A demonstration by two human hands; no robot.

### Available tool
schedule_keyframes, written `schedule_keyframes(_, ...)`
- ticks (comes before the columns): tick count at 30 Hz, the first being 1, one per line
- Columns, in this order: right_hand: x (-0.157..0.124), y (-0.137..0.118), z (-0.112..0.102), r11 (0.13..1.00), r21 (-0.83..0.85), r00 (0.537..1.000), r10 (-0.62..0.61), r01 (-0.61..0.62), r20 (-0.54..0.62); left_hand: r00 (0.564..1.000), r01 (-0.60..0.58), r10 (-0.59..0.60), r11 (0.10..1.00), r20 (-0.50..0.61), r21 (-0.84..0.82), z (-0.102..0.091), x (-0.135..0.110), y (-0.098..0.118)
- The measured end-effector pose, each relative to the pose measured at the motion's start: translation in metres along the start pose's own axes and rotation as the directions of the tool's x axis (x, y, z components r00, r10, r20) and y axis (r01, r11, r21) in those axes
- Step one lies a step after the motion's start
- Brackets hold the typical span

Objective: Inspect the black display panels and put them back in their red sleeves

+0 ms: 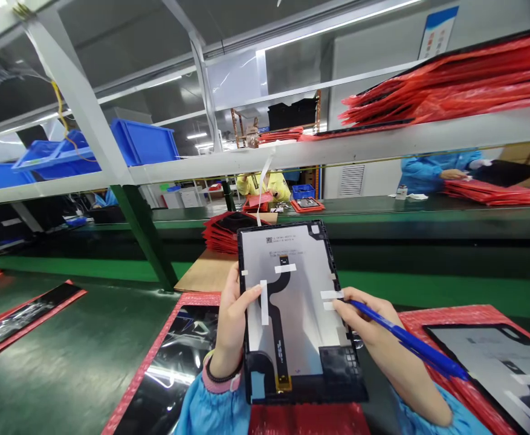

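A tablet screen panel point(303, 326), its silver back towards me, is held tilted up at the centre. A black ribbon cable and several white tape strips show on it. My left hand point(229, 320) grips its left edge, thumb over the front beside a tape strip point(264, 302). In my right hand point(376, 323) lies a blue pen point(412, 341), pointing back towards the lower right. The fingertips of that hand pinch the panel's right edge, next to two short tape strips point(332, 295).
Below left lies a glossy black screen point(178, 356) on red bubble wrap; another panel point(495, 356) rests at right. Behind are stacked red bags point(222, 232) on cardboard point(205, 272). A green post point(144, 235) carries the shelf point(382, 140). Two co-workers, in yellow and blue, sit beyond.
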State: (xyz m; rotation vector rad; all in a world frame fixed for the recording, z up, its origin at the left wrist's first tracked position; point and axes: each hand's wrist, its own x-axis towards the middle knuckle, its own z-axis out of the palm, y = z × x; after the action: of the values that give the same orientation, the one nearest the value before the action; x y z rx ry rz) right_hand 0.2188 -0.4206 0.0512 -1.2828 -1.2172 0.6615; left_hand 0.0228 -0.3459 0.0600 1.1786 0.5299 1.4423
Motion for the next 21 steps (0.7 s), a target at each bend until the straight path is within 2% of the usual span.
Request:
schedule_keyframes(3,-0.002,-0.004,-0.006,0.972,0.203,0.985,0.088,-0.117,0.147,1.000,0.001,-0.001,1.000,0.001,-0.015,0.000,0.004,0.001)
schedule_keyframes(5,-0.004,-0.008,-0.010,0.926,0.316,0.971,0.160,-0.209,0.175,1.000,0.016,-0.016,1.000,0.010,-0.023,-0.001,0.006,0.002)
schedule_keyframes(10,0.001,-0.004,-0.010,0.874,0.415,0.959,0.282,-0.251,-0.014,0.998,0.019,-0.020,1.000,0.064,0.015,-0.002,0.008,-0.001)
schedule_keyframes(14,0.008,0.003,-0.009,0.910,0.376,0.981,0.194,-0.175,-0.014,0.996,-0.001,-0.005,0.998,0.086,0.068,-0.006,0.007,-0.003)
schedule_keyframes(16,0.008,0.002,-0.010,0.931,0.354,0.992,0.118,-0.092,-0.053,0.996,-0.058,0.047,0.989,0.081,0.133,-0.007,0.005,-0.004)
schedule_keyframes(18,0.006,0.000,-0.009,0.907,0.418,0.993,0.090,-0.052,-0.071,0.989,-0.138,0.118,0.959,0.093,0.247,-0.007,0.002,-0.005)
schedule_keyframes(20,0.003,0.000,-0.008,0.821,0.561,0.994,0.110,-0.106,0.027,0.960,-0.278,0.232,0.871,0.158,0.405,-0.006,-0.002,-0.008)
schedule_keyframes(21,0.002,0.001,-0.007,0.758,0.633,0.988,0.119,-0.157,0.102,0.924,-0.379,0.303,0.793,0.232,0.477,-0.005,-0.003,-0.010)
